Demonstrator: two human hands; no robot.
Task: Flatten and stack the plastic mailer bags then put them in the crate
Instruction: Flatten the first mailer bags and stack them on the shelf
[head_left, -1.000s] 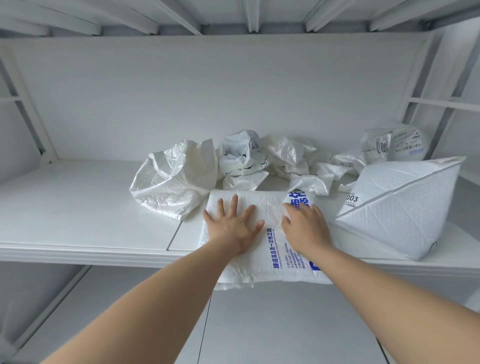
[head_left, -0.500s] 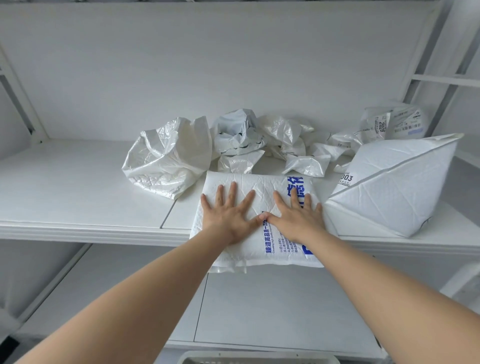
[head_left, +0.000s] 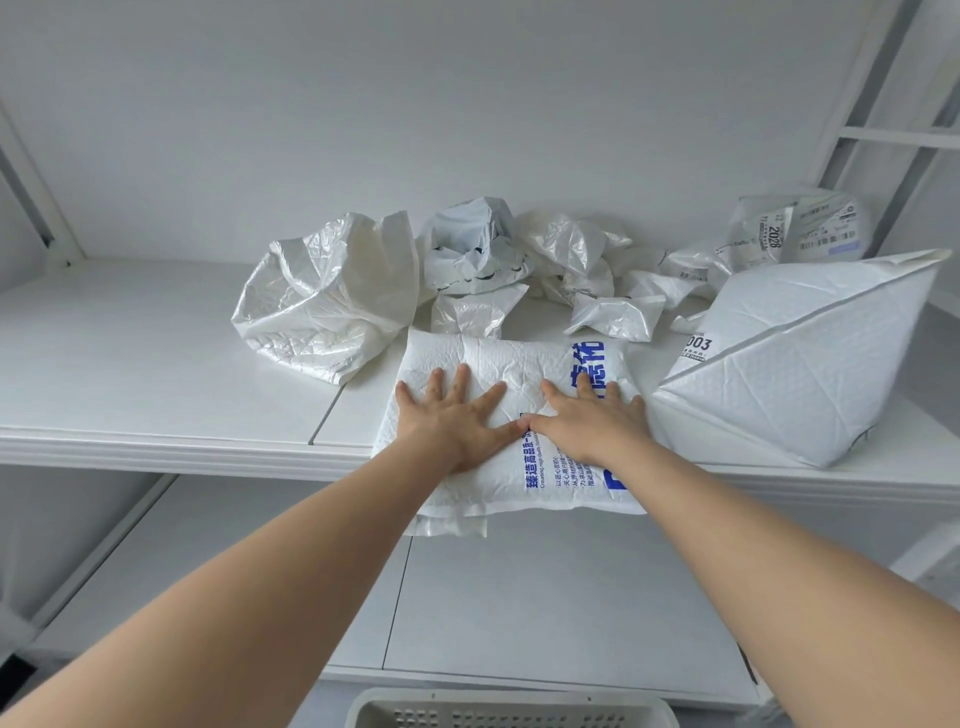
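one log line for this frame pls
phase: flattening | left hand: pressing printed mailer | right hand: pressing same | crumpled bags: behind, unflattened | crate: rim at bottom edge

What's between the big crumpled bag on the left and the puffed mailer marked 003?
Head view: the blue-printed mailer, with the left hand and right hand pressed flat on it. The smaller crumpled bags lie just behind.

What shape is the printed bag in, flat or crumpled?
Mostly flat: the bag lies spread under the left hand and right hand.
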